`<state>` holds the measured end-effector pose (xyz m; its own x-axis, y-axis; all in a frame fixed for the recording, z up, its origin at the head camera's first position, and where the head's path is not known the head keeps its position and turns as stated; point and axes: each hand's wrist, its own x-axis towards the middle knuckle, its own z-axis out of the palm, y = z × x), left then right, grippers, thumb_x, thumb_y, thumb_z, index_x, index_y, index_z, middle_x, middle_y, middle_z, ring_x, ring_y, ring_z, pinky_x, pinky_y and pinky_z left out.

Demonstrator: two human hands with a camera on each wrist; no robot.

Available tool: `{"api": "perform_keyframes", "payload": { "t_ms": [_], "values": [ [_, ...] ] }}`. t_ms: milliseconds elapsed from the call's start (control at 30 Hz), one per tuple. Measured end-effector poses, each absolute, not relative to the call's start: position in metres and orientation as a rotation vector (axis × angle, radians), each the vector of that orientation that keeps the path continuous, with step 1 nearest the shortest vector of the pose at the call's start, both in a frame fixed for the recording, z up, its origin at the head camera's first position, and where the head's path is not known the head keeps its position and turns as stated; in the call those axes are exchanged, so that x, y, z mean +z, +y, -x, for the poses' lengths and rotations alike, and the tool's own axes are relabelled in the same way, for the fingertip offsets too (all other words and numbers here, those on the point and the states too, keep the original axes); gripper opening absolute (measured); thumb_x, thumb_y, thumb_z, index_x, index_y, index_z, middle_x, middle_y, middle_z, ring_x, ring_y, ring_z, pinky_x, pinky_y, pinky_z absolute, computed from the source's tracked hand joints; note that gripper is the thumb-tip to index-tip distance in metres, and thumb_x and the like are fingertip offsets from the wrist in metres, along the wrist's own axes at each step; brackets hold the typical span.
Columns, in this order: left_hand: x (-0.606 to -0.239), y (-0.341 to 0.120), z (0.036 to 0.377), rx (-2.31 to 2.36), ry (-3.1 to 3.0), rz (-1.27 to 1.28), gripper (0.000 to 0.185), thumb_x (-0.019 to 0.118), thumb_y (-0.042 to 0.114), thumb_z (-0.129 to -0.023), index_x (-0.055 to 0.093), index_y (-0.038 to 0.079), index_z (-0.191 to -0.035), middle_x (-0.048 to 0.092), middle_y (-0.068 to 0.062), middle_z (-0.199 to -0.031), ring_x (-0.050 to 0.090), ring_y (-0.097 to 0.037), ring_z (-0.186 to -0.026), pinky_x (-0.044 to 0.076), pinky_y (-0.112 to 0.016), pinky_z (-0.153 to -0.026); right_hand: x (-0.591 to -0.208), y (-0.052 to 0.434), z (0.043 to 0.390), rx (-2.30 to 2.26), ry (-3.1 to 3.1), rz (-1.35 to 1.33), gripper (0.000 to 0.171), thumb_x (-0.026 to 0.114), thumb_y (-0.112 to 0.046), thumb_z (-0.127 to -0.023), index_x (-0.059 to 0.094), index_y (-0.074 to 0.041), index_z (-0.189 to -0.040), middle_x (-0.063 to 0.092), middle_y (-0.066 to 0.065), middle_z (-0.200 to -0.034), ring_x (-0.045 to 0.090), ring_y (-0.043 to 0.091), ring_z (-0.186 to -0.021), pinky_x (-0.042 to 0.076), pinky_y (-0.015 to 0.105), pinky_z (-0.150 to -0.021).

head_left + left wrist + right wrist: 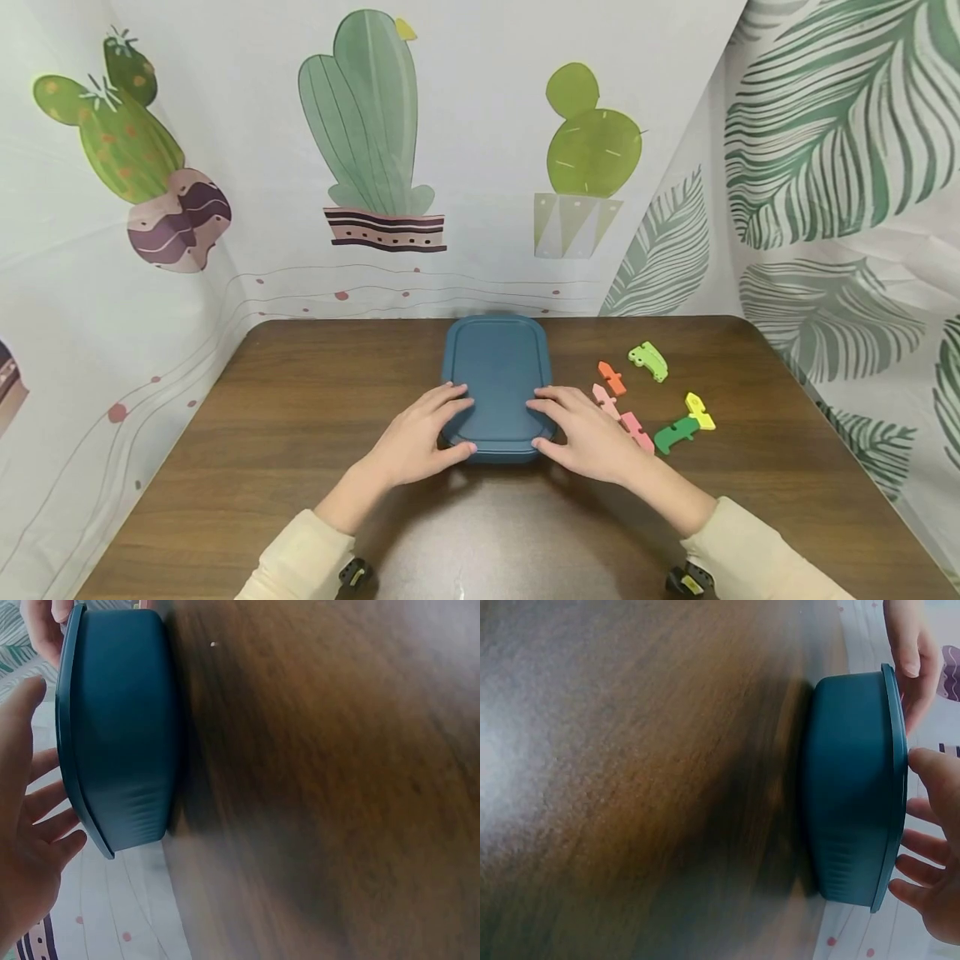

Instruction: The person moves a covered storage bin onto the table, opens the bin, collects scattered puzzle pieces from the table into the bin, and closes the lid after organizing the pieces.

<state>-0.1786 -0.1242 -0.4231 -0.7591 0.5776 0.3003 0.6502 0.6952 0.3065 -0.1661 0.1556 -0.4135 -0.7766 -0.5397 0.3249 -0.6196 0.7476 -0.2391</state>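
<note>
Head view alone shows toy pieces [654, 400]; wrist views: box [120, 735] side.

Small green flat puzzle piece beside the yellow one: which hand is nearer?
Right. The right hand rests on the blue lidded box, just left of the green piece; left hand sits across the box.

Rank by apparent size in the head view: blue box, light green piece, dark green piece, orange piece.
1. blue box, by far the largest.
2. dark green piece and light green piece: too alike to rank.
3. orange piece, smallest, though only slightly.
</note>
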Motion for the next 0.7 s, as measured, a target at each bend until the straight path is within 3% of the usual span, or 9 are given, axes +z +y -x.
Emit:
{"api": "perform_keyframes", "payload": {
  "t_ms": [300,700],
  "values": [
    [-0.4232,-0.1228,0.1764,-0.564,-2.735,1.027,0.064,0.067,0.050,-0.077,0.056,0.012,-0.126,0.046,-0.005,-0.138,0.034,-0.025,-0.133,0.044,-0.043,-0.096,-0.4143,0.1563,0.1629,0.398,-2.716,-0.992,0.055,0.071,-0.041,-0.076,0.059,-0.013,-0.121,0.052,0.008,-0.127,0.044,0.027,-0.123,0.047,0.038,-0.095],
    [-0.4248,-0.1199,0.1754,-0.458,-2.709,1.044,0.065,0.072,0.047,-0.073,0.057,0.011,-0.125,0.047,-0.007,-0.137,0.036,-0.028,-0.132,0.047,-0.043,-0.093,-0.4211,0.1565,0.1635,0.338,-2.581,-1.071,0.057,0.075,-0.037,-0.073,0.059,-0.010,-0.120,0.053,0.011,-0.124,0.046,0.030,-0.121,0.052,0.035,-0.085]
  ]
}}
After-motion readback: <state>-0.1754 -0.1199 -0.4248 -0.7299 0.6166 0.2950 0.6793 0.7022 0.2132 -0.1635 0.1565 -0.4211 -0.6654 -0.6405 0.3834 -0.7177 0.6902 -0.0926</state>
